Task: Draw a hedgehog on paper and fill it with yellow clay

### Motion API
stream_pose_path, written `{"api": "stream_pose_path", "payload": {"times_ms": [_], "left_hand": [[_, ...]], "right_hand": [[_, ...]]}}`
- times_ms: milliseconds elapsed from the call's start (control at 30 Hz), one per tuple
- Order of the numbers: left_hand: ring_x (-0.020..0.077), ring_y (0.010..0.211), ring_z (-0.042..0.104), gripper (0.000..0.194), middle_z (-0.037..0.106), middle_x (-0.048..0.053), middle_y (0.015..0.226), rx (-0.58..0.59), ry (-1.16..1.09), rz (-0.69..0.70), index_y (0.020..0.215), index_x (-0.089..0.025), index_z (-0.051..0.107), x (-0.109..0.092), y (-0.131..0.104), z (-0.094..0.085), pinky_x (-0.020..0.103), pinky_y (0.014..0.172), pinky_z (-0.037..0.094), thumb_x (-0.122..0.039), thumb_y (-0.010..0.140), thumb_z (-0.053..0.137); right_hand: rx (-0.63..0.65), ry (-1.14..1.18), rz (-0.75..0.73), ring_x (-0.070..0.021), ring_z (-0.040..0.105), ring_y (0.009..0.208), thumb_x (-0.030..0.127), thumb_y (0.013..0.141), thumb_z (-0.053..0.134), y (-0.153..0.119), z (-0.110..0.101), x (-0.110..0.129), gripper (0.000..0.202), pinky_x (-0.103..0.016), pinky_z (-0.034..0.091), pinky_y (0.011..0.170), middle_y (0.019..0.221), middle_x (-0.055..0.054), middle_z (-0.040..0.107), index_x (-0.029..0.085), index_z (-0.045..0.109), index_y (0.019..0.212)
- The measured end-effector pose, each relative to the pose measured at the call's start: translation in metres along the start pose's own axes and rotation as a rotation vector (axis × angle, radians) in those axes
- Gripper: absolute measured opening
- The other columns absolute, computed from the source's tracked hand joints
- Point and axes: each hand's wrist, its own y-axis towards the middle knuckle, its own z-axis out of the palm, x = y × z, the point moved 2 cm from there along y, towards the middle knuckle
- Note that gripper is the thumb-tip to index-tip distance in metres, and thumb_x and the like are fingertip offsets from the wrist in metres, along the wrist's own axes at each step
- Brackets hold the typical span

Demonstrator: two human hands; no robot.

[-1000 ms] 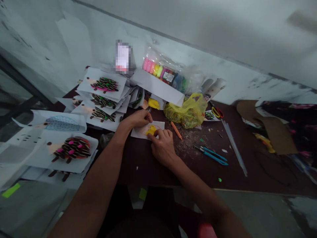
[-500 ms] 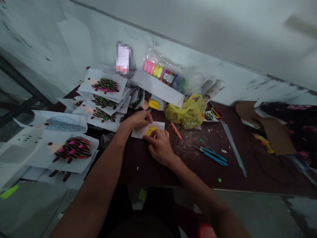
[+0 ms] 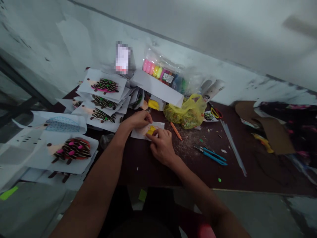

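A small white paper card [image 3: 137, 133] with an orange line drawing lies on the dark table. Soft yellow clay [image 3: 151, 131] is spread over part of the drawing. My right hand [image 3: 162, 145] rests over the card's lower right, its index finger stretched out and touching the clay. At the card's upper left edge sits my left hand [image 3: 141, 119], with its fingers curled down; nothing shows in them. Just right of the card is an orange pencil-like stick [image 3: 176, 131]. A larger yellow clay lump [image 3: 154, 104] lies behind my left hand.
Finished hedgehog pictures [image 3: 105, 85] are stacked on the left. A yellow plastic bag [image 3: 188, 112], packs of coloured clay [image 3: 158, 71] and a white box [image 3: 158, 88] stand along the wall. Blue snips [image 3: 214, 156], scissors [image 3: 216, 113] and clear sticks [image 3: 234, 148] lie on the right.
My right hand has moved slightly to the right, and its index fingertip has shifted across the yellow clay. My left hand and the card look nearly still.
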Motion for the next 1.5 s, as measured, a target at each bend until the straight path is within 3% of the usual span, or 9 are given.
{"api": "stream_pose_path", "payload": {"times_ms": [167, 367, 667, 900, 1033, 1133, 1500], "left_hand": [[0.0145, 0.071, 0.061, 0.034, 0.074, 0.005, 0.085, 0.019, -0.030, -0.015, 0.097, -0.015, 0.077, 0.000, -0.001, -0.001, 0.024, 0.065, 0.045, -0.011, 0.070, 0.058], [0.0144, 0.071, 0.060, 0.031, 0.074, 0.006, 0.086, -0.014, -0.034, 0.015, 0.095, -0.014, 0.076, 0.004, 0.001, 0.001, 0.024, 0.065, 0.044, -0.011, 0.071, 0.057], [0.0132, 0.070, 0.060, 0.029, 0.074, 0.004, 0.084, -0.022, -0.037, 0.038, 0.092, -0.015, 0.075, 0.004, 0.000, 0.002, 0.022, 0.062, 0.043, -0.010, 0.071, 0.057], [0.0144, 0.071, 0.059, 0.030, 0.073, 0.005, 0.085, 0.014, -0.011, 0.037, 0.095, -0.013, 0.076, 0.000, -0.002, -0.002, 0.023, 0.063, 0.043, -0.011, 0.072, 0.056], [0.0137, 0.069, 0.057, 0.030, 0.072, 0.004, 0.083, 0.013, -0.018, 0.036, 0.095, -0.013, 0.075, 0.002, -0.001, -0.002, 0.023, 0.062, 0.042, -0.010, 0.072, 0.056], [0.0131, 0.068, 0.057, 0.030, 0.072, 0.004, 0.081, -0.003, -0.026, 0.050, 0.093, -0.014, 0.075, 0.004, 0.000, -0.001, 0.023, 0.063, 0.042, -0.010, 0.071, 0.056], [0.0135, 0.072, 0.059, 0.027, 0.073, 0.004, 0.083, -0.018, -0.035, 0.067, 0.091, -0.016, 0.075, 0.006, 0.000, 0.000, 0.022, 0.063, 0.043, -0.012, 0.070, 0.058]], "right_hand": [[-0.080, -0.179, 0.094, -0.0227, 0.045, 0.095, 0.015, 0.088, 0.055, -0.002, -0.005, -0.014, 0.032, -0.040, 0.032, 0.090, 0.104, -0.007, 0.057, 0.024, 0.071, 0.114], [-0.008, -0.268, 0.062, -0.0239, 0.044, 0.092, 0.024, 0.096, 0.053, -0.002, -0.002, -0.012, 0.025, -0.042, 0.033, 0.089, 0.102, -0.009, 0.058, 0.022, 0.069, 0.115], [0.026, -0.326, 0.026, -0.0230, 0.044, 0.089, 0.022, 0.099, 0.048, -0.007, -0.006, -0.013, 0.025, -0.042, 0.033, 0.091, 0.097, -0.009, 0.059, 0.020, 0.067, 0.115], [-0.017, -0.267, 0.043, -0.0226, 0.046, 0.091, 0.020, 0.095, 0.054, -0.010, -0.007, -0.020, 0.020, -0.041, 0.032, 0.091, 0.102, -0.009, 0.061, 0.019, 0.072, 0.102], [-0.032, -0.217, 0.051, -0.0237, 0.046, 0.097, 0.016, 0.092, 0.056, -0.010, -0.005, -0.019, 0.034, -0.040, 0.032, 0.090, 0.110, -0.009, 0.058, 0.025, 0.067, 0.123], [0.007, -0.202, 0.046, -0.0240, 0.045, 0.098, 0.016, 0.092, 0.054, -0.008, -0.002, -0.017, 0.039, -0.040, 0.032, 0.089, 0.112, -0.009, 0.056, 0.028, 0.064, 0.128], [-0.001, -0.241, -0.006, -0.0225, 0.046, 0.092, 0.016, 0.097, 0.047, -0.011, -0.004, -0.013, 0.027, -0.038, 0.033, 0.087, 0.104, -0.008, 0.059, 0.023, 0.071, 0.108]]}}
